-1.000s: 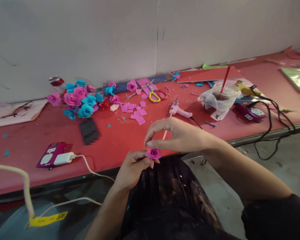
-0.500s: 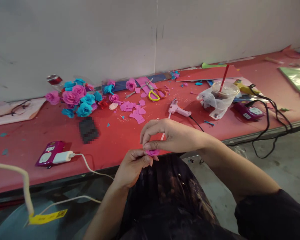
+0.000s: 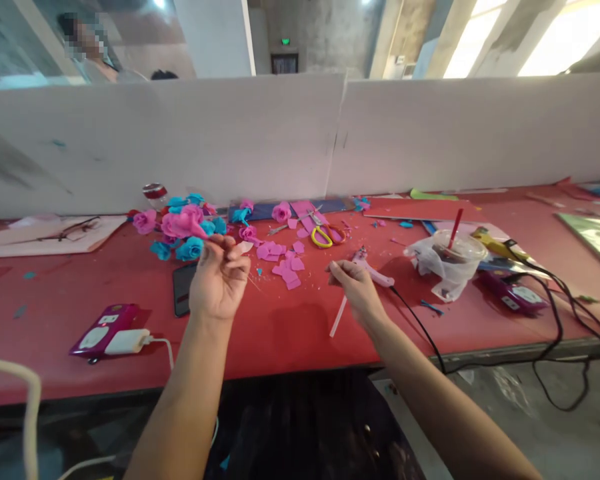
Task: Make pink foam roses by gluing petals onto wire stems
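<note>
Now pinching a bright-pink paper rose [image 3: 192, 224] in left hand [image 3: 219, 285], left of the pale-pink plastic glue gun [image 3: 379, 275]; right hand [image 3: 357, 287] curled just beside it, cannot tell whether empty.

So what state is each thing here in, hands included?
Left hand: grip closed on pink ruffled paper rose
Rose: bloom open, held above the table
Right hand: fingers curled; whether holding anything is unclear
Pink plastic glue gun: resting on red tabletop, partly hidden
Black rectangular phone: lying flat, screen dark
White plastic charger: plugged into left purple plastic power strip
Clear round plastic cup: dark liquid inside, red straw in it
</note>
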The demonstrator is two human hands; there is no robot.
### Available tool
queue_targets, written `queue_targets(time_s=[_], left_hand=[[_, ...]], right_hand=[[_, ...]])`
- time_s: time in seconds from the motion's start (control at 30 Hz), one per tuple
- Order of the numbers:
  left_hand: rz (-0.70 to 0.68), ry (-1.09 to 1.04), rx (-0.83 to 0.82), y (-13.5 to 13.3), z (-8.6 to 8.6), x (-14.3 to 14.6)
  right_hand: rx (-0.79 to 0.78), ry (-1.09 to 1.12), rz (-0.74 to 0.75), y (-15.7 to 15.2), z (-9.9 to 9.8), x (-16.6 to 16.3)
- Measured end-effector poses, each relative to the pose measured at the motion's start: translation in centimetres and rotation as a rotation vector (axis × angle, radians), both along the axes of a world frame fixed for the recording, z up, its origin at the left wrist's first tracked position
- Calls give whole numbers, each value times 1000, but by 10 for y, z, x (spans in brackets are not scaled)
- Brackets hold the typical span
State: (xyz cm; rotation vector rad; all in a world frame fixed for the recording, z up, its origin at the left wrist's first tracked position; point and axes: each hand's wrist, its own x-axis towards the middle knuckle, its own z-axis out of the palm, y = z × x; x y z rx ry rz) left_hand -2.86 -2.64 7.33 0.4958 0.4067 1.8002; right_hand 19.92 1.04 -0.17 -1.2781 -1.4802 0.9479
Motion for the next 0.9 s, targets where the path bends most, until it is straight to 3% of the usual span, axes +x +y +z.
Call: queue_targets(time_s=[0.1,0.23,0.4,0.57,0.67,0.8,0.9], left_hand=[[-162,-150,-81,39,-6,-19],[-248,-235,-250,73,-45,-23],[-321,-209,-376,88,-83,-17],[-291,-46,-372,89,-88,-16],[-268,44,-287,86,-83,-14],[-255,116,-208,79,-77,-11],[-257,126,-176,72,-72,-9]], right_hand=[[-30,-274,35,24,-15,-15],[-44,-511,51,52,-22,-36],[-57,-781,-41,72,-25,-57],[-15,-850,-7,76,-26,-63],[25,-717,-5,78,-29,-60],[59,-197,26,80,-37,-62],[56,68,52,77,-36,-65]])
